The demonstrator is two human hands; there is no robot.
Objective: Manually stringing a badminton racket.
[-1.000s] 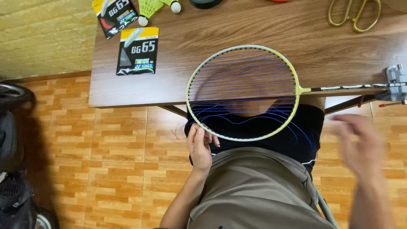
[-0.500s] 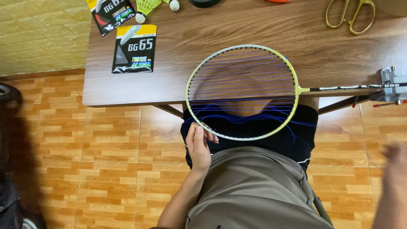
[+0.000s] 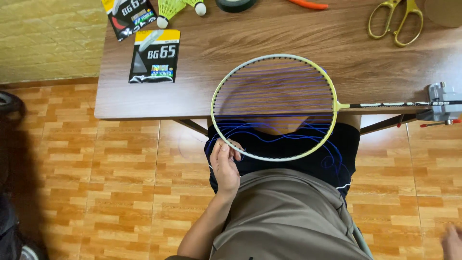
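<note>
Below table edge [image 3: 144,113]: left hand [image 3: 225,166] grip pinching racket rim [image 3: 231,150]; right hand [image 3: 452,240] grip unclear, at frame corner.

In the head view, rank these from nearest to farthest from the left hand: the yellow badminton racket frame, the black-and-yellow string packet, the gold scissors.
1. Yellow badminton racket frame, touching the left hand.
2. Black-and-yellow string packet, on the table's left part.
3. Gold scissors, at the table's far right corner.

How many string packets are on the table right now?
2: one string packet lies flat near the table's left edge; another packet sits behind it, cut off by the frame. More may lie outside view.
</note>
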